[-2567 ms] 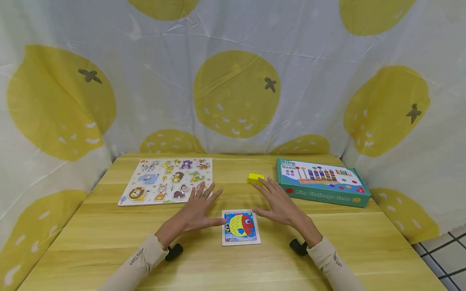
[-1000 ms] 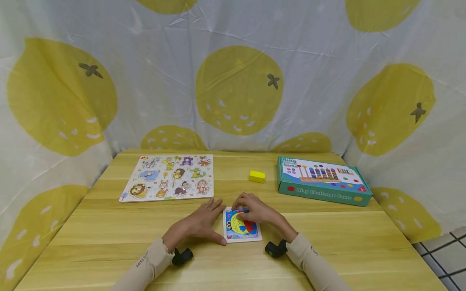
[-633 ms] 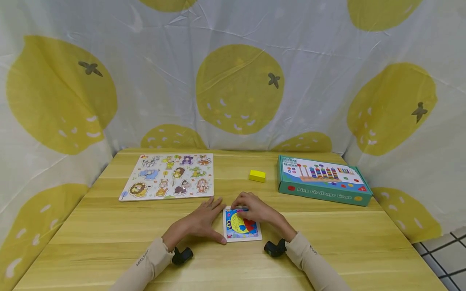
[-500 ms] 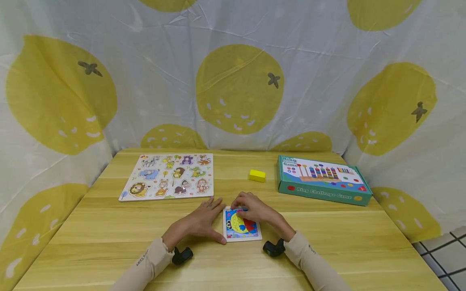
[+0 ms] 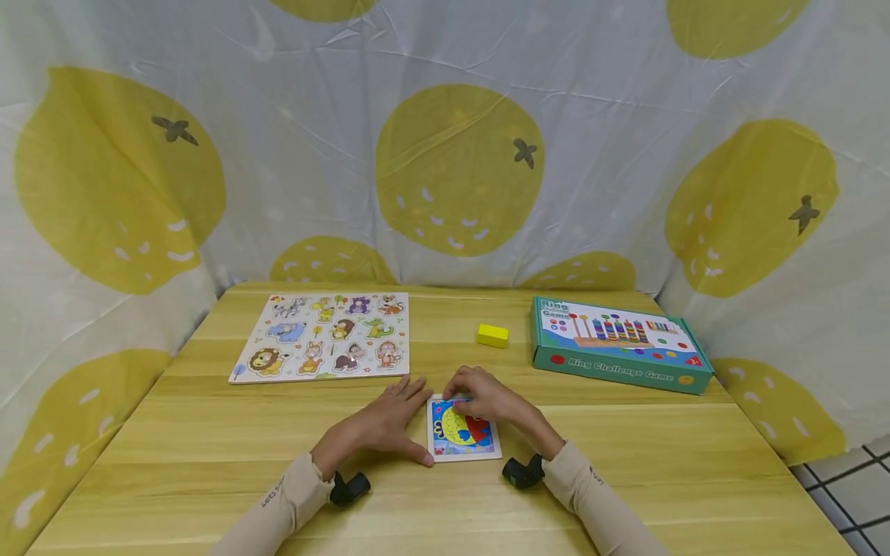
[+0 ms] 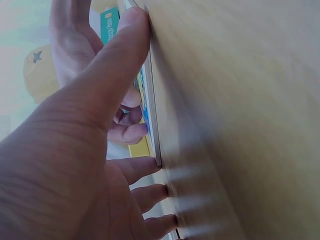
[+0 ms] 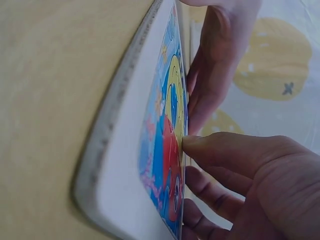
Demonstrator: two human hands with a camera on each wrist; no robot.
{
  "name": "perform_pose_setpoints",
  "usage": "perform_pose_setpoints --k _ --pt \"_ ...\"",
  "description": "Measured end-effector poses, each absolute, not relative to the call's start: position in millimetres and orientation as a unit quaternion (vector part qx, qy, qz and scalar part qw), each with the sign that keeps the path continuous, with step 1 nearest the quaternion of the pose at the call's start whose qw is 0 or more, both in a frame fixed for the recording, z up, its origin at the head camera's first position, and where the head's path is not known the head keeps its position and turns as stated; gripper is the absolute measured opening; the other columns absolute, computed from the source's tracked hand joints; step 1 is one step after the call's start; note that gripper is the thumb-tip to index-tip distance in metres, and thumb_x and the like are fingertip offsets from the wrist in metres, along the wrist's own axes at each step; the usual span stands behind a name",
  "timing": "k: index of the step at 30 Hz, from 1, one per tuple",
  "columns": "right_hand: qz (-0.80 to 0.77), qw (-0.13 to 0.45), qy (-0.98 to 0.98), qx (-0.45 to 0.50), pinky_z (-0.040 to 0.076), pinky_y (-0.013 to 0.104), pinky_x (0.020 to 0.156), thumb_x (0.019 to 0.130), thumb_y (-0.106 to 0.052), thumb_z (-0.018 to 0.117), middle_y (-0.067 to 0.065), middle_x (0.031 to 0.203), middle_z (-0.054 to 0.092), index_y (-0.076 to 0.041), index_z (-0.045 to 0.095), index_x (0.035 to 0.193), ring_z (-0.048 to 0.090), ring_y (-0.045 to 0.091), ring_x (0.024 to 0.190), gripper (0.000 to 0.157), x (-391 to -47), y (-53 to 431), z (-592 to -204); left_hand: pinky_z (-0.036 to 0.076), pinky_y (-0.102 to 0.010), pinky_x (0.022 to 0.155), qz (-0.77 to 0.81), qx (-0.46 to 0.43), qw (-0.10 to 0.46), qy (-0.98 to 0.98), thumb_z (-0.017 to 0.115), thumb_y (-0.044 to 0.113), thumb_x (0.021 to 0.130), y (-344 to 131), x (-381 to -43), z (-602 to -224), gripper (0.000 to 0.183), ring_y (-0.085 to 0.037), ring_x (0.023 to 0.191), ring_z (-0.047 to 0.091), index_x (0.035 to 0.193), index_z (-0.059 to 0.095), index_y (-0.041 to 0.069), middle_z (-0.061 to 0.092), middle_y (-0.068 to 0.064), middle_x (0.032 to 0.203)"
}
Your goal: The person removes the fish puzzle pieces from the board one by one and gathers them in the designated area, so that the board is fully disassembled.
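Note:
A small square fish jigsaw puzzle point(image 5: 467, 446) in a pale frame lies flat on the table, between my hands. My left hand point(image 5: 382, 421) rests along its left side, thumb at the near left corner and index finger at the far left corner. My right hand point(image 5: 487, 398) is over the far part of the puzzle with bent fingers. In the right wrist view, its thumb and fingertips touch the face of the fish puzzle point(image 7: 172, 125), the thumb apart from the fingers. Whether a piece is pinched between them cannot be made out.
An animal peg-style board point(image 5: 323, 337) lies at the back left. Behind the puzzle sits a yellow block point(image 5: 492, 335). A green Ring Challenge Game box point(image 5: 622, 345) stands at the back right. A lemon-print cloth point(image 5: 459, 170) hangs behind the wooden table point(image 5: 445, 510).
Both hands came down from hovering beside the puzzle. The left now braces its left side; the right moved left onto its face. Over the last second they have hardly moved.

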State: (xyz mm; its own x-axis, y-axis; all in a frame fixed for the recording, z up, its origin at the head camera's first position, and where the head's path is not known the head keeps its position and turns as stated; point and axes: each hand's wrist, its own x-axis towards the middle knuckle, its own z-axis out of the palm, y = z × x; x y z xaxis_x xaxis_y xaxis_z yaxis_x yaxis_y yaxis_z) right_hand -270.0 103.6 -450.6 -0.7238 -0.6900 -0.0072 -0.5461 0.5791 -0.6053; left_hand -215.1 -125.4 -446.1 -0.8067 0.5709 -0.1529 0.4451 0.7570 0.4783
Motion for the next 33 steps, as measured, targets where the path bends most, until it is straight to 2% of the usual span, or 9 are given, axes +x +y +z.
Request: perform_pose_setpoints --k 5,13,33 --pt "-0.293 0.118 0.881 -0.351 0.041 0.035 0.085 0.088 -0.008 0.067 -0.001 0.1 0.057 -0.011 0.07 0.099 0.048 0.017 0.093 0.012 -269.6 102.6 -450.1 0.01 -0.055 0.117 0.214 0.275 0.146 0.926 0.073 0.065 0.069 -125.3 -214.6 -445.5 0.109 -0.038 0.146 0.003 0.151 0.029 0.007 0.016 -0.013 0.159" --pt "-0.286 0.116 0.889 -0.339 0.034 0.036 0.081 0.087 -0.007 0.066 0.0 0.096 0.051 -0.013 0.069 0.095 0.045 0.018 0.089 0.011 -268.4 98.7 -449.0 0.01 -0.055 0.117 0.211 0.275 0.14 0.928 0.072 0.067 0.069 -124.9 -212.8 -444.4 0.11 -0.039 0.146 0.003 0.151 0.029 0.007 0.016 -0.013 0.159" --pt "-0.283 0.124 0.889 -0.337 0.032 0.038 0.082 0.086 -0.007 0.066 0.0 0.097 0.055 -0.012 0.067 0.094 0.044 0.018 0.09 0.01 -268.3 99.3 -448.7 0.01 -0.056 0.117 0.209 0.281 0.14 0.926 0.073 0.068 0.066 -124.5 -215.1 -446.8 0.112 -0.039 0.146 0.003 0.151 0.03 0.008 0.017 -0.014 0.159"
